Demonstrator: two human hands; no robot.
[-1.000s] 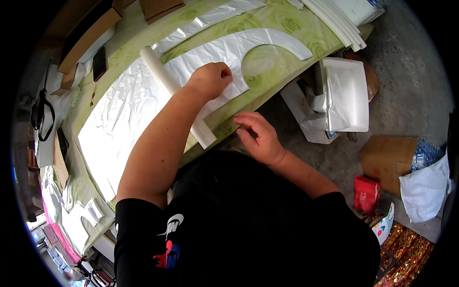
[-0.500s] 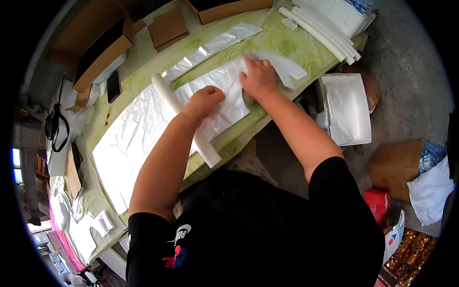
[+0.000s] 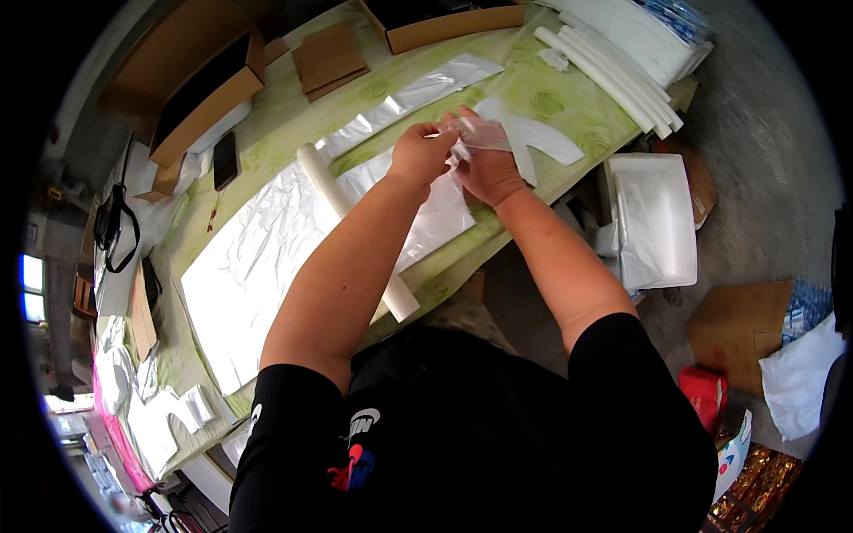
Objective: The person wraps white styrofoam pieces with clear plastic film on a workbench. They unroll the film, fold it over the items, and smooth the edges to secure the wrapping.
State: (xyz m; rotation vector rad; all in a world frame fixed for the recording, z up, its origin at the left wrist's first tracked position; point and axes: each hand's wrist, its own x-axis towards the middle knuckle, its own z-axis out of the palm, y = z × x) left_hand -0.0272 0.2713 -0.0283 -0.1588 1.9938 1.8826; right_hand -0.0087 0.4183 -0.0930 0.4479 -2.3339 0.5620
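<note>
Over the table, my left hand (image 3: pixel 421 158) pinches a thin, clear plastic film (image 3: pixel 482 134) between its fingertips. Close against it, my right hand (image 3: pixel 490 173) is bent around the same film, which drapes over its fingers and partly hides them. Beneath both hands lies a stack of shiny white plastic sheets (image 3: pixel 251 282), spread out flat to the left. A white roll (image 3: pixel 322 185) rests across the sheets, passing under my left forearm. Beyond my right hand lies a white flat piece with curved arms (image 3: pixel 553 142).
A long silvery plastic strip (image 3: pixel 418 98) lies farther back on the green patterned tablecloth (image 3: pixel 373 89). Several white rolls (image 3: pixel 613 75) sit at the far right. Cardboard boxes (image 3: pixel 200 98) and a phone (image 3: pixel 226 160) are at the left. A white bin (image 3: pixel 671 222) stands beside the table.
My left hand has moved right and away from me, off the sheets, to meet my right hand. The clear film is now lifted between them. The view has shifted slightly.
</note>
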